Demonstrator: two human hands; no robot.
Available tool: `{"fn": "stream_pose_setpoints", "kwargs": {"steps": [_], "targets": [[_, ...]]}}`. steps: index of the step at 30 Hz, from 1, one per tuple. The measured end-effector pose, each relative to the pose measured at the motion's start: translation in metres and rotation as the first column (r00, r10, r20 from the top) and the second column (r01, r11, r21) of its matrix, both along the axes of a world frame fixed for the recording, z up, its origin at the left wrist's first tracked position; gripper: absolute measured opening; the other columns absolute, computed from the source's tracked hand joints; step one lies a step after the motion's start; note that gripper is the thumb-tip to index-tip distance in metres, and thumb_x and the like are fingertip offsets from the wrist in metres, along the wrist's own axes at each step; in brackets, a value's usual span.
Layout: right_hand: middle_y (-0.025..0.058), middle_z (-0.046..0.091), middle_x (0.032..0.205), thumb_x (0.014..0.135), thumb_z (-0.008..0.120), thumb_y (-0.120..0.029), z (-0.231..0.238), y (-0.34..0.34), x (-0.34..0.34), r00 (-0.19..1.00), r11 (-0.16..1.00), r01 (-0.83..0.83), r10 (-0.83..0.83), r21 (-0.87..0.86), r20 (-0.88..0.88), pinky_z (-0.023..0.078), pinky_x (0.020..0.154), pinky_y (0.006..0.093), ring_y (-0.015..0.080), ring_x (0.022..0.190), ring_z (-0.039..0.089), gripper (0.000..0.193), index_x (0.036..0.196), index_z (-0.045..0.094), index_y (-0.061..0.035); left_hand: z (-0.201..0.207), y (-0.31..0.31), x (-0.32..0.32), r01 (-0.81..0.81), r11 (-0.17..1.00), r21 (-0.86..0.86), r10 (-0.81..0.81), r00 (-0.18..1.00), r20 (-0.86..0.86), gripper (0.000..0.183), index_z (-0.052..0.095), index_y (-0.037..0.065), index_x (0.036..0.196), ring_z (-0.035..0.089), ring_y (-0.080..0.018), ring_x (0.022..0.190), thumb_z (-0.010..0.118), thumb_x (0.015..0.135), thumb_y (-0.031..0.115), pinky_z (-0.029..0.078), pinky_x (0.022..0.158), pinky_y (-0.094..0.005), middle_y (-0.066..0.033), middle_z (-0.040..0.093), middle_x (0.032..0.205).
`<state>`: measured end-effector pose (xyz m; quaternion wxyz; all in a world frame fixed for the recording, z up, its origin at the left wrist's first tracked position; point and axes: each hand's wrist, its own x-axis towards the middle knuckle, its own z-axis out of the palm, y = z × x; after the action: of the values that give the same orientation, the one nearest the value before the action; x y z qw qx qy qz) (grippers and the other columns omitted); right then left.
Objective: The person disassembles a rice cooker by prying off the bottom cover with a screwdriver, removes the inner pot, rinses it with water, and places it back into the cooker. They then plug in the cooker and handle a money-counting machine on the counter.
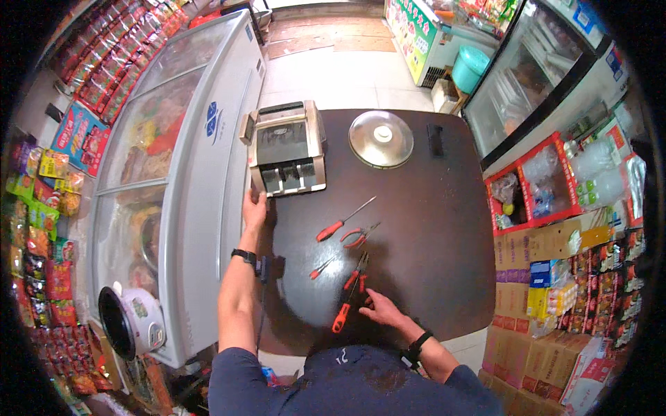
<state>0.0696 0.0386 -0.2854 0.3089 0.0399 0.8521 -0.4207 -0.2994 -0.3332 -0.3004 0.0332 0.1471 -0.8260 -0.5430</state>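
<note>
A banknote counter (291, 156), boxy with a dark front and pale metallic frame, stands at the table's far left. My left hand (254, 209) is closed around its near left corner, some fingers hidden by it. Below the tools' middle, my right hand (383, 309) hovers with fingers apart, holding nothing. Just left of it lie a red-handled screwdriver (340, 317) and red-handled pliers (356, 274), partly overlapping. Farther up are a second long screwdriver (331, 231) and small red pliers (355, 238). A short screwdriver (318, 271) rests to their left.
The dark table (444, 229) also bears a round metal lid (381, 141) and a flat black object (436, 141). A chest freezer (208, 173) runs along the left, with a rice cooker (142, 319) on its near end. Cartons (513, 305) and red crates (534, 184) line the right.
</note>
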Motion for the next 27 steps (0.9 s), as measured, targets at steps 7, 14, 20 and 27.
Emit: {"fn": "stream_pose_setpoints", "kwargs": {"steps": [7,14,20,27], "targets": [[0.0207,0.069,0.116,0.090,0.080,-0.038,0.016,-0.020,-0.035,0.996,0.997,0.074,-0.074,-0.012,0.048,0.056,0.091,0.0449,0.0355,0.103,0.069,0.084,0.152,0.038,-0.0005,-0.024,-0.008,-0.082,0.150,0.988,-0.032,-0.152,0.985,-0.077,0.071,0.048,0.006,0.149,0.066,-0.0342,0.124,0.080,0.087,0.021,0.049,0.105,-0.0413,-0.0194,0.068,0.133],[0.0207,0.069,0.120,0.092,0.077,-0.036,0.014,-0.039,-0.049,0.999,0.999,-0.043,0.043,-0.003,0.020,0.056,0.092,0.0427,0.0358,0.107,0.069,0.080,0.153,0.041,-0.0007,-0.011,-0.010,-0.081,0.182,0.966,-0.182,-0.179,0.983,0.036,0.066,0.054,0.008,0.140,0.069,-0.0420,0.115,0.080,0.081,0.019,0.053,0.099,-0.0471,-0.0227,0.072,0.121],[0.0173,0.057,0.129,0.086,0.079,-0.020,0.030,-0.024,-0.085,0.918,0.964,0.063,0.046,0.258,-0.395,0.052,0.102,0.0452,0.0375,0.122,0.056,0.056,0.136,0.058,-0.0071,0.004,0.007,-0.054,0.153,0.948,-0.279,-0.144,0.988,0.052,0.066,0.050,0.007,0.139,0.068,-0.0498,0.109,0.077,0.080,0.018,0.054,0.095,-0.0533,-0.0313,0.071,0.113],[0.0202,0.032,0.163,0.085,0.082,-0.020,0.029,-0.015,-0.151,0.843,0.938,0.042,0.151,0.344,-0.516,0.049,0.110,0.0521,0.0450,0.148,0.034,0.080,0.155,0.043,-0.0141,-0.003,0.007,0.000,0.174,0.956,-0.236,-0.168,0.985,0.043,0.064,0.051,0.004,0.135,0.069,-0.0489,0.108,0.078,0.079,0.017,0.055,0.095,-0.0537,-0.0303,0.072,0.111]]}}
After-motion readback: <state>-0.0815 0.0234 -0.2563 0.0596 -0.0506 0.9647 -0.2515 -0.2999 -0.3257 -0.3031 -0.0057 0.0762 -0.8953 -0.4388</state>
